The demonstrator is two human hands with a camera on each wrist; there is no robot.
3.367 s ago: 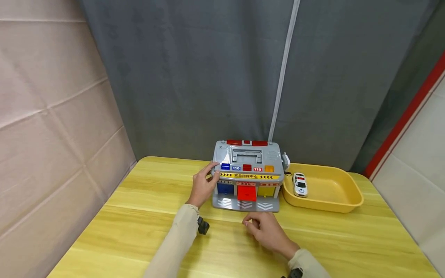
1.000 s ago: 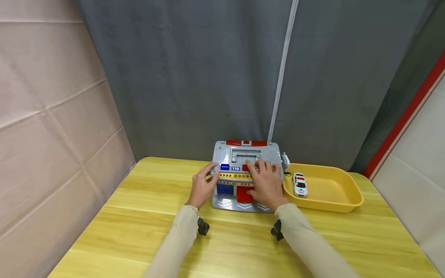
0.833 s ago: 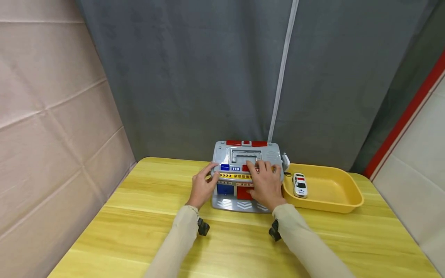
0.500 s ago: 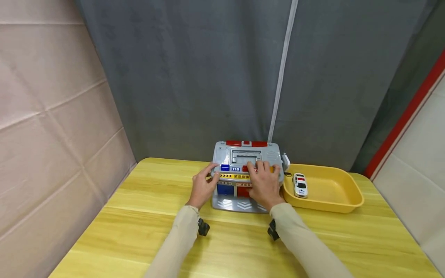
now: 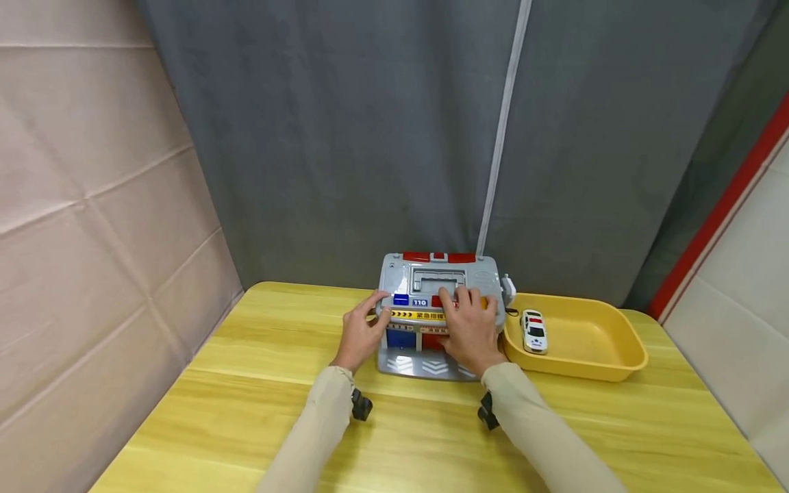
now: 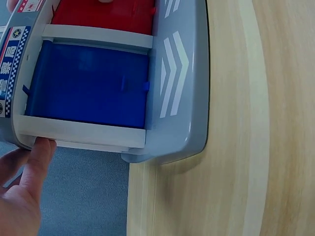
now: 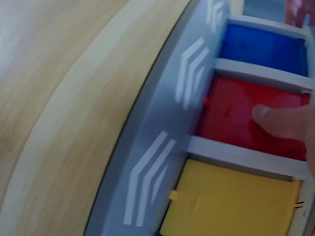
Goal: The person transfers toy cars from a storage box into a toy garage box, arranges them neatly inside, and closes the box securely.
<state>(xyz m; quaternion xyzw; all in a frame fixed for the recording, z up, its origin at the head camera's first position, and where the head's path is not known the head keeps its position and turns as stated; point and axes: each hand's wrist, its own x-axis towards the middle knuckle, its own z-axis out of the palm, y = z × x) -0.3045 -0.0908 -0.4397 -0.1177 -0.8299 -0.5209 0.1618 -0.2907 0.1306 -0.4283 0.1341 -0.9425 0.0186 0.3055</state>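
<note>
Grey curtain behind, on the bench the toy garage stood, your left grip holding its left edge, your right grip clasping its roof front, thumb against the red door.

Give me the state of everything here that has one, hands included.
Toy station: upright on the table
Blue door: shut
Red door: shut
Yellow door: shut
Carry handle: folded down
Yellow tray: open at the top
Toy car: roof up, inside the tray
Left hand: touching the station's left side
Right hand: fingers on the station's roof, thumb on the red door
</note>
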